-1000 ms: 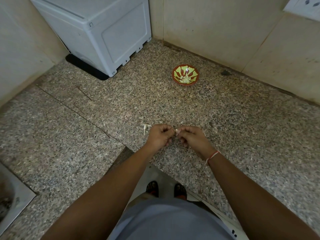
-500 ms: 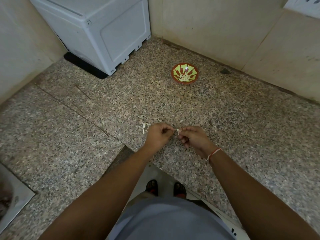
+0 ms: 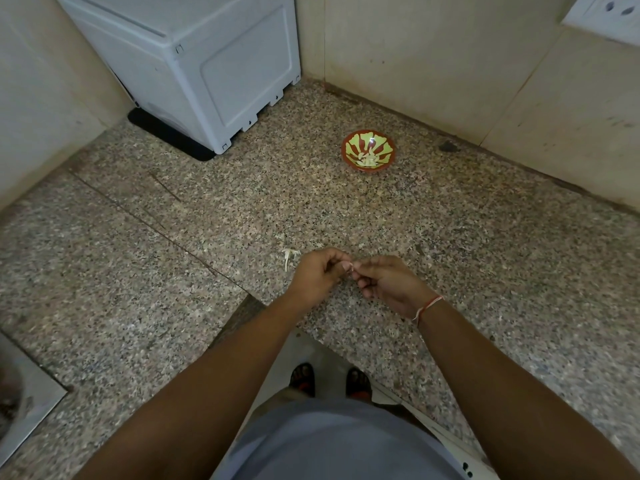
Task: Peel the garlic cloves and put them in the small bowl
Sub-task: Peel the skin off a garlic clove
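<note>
Between the two sets of fingertips sits a small pale garlic clove (image 3: 350, 269), only a sliver of it showing, pinched from one side by the left hand (image 3: 317, 276) and from the other by the right hand (image 3: 388, 280), which wears a red-and-white thread at the wrist. Both hands have their fingers curled in tight on it above the speckled granite counter (image 3: 450, 244). Compared with half a second ago, the fingertips have closed up: the short gap where a white bit showed between them is gone, and the hands meet knuckle to knuckle. I read that as a fresh bite on the skin and not a finished pull, so the peeling of this clove looks to be under way; whether any skin has come off cannot be told. Just left of the left hand a wisp of pale papery garlic skin (image 3: 288, 256) lies on the counter, where it was before. Well beyond the hands, near the back wall, stands the small red bowl with a yellow-green petal pattern (image 3: 368, 150), unmoved, with some pale pieces in its bottom, likely cloves already done.
</note>
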